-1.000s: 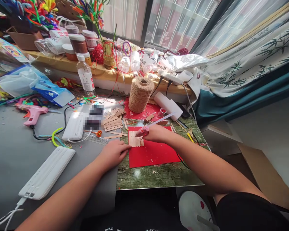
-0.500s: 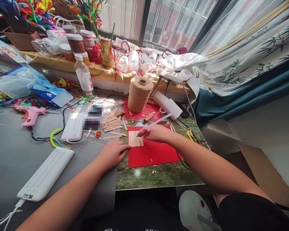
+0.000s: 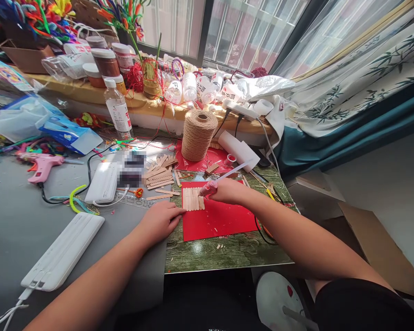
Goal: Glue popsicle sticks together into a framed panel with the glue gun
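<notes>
My right hand (image 3: 225,191) is wrapped round a pink hot glue gun (image 3: 209,188) with a clear glue stick (image 3: 236,170) sticking out of its back. The gun's nozzle is over the right part of a row of wooden craft sticks (image 3: 192,200) laid side by side on a red sheet (image 3: 221,219). My left hand (image 3: 163,219) lies on the table at the sheet's left edge. Its fingers are stretched out, and a fingertip touches the lower left corner of the stick row.
Loose craft sticks (image 3: 160,172) lie in a pile beyond my left hand. A large twine spool (image 3: 199,136) stands behind the sheet. Left are a second pink glue gun (image 3: 44,166), power banks (image 3: 64,252) and a water bottle (image 3: 118,110). Cables (image 3: 264,232) run at the right.
The glue gun's nozzle has shifted slightly right across the craft sticks, with my right hand. My left hand stays at the corner of the row. The whole view has moved a little.
</notes>
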Motion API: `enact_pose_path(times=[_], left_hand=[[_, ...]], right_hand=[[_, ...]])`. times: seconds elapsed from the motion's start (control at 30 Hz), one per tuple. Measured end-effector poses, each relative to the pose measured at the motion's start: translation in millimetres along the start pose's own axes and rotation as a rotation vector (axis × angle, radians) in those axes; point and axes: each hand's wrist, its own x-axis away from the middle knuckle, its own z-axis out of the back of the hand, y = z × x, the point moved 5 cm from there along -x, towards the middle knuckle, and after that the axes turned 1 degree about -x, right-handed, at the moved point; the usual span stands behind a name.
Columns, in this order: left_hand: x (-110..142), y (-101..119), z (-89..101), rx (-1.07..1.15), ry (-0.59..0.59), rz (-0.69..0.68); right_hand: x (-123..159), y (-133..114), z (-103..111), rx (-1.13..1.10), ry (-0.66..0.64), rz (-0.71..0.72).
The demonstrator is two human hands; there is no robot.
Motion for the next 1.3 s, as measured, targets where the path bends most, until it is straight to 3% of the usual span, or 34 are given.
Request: enact_pose_path(times=[0.57,0.77,0.87,1.07,1.2,1.3], left_hand=[[0.0,-0.8,-1.4,-0.021,-0.001,-0.017],[-0.3,-1.6,-3.1,-0.017,-0.005,-0.020],[0.2,-0.8,-1.6,-0.022,-0.017,-0.008],[2.8,2.8,4.0,0.031,-0.006,0.026],[1.7,7.1,7.1,0.079,0.055,0.041],[0.2,8.5,6.7,0.058,0.060,0.067]], right_hand=[[3.1,6.7,-0.9,-0.023,0.010,0.002],[8.6,11.4,2.9,-0.124,0.005,-0.045],[20.2,15.8,0.7,-0.323,0.008,-0.131],[43.8,32.8,-42.4,-0.829,0.162,-0.300],[44.7,44.7,-79.7,-0.980,0.190,-0.408],[44.6,46.7,-90.5,-1.034,0.237,-0.464]])
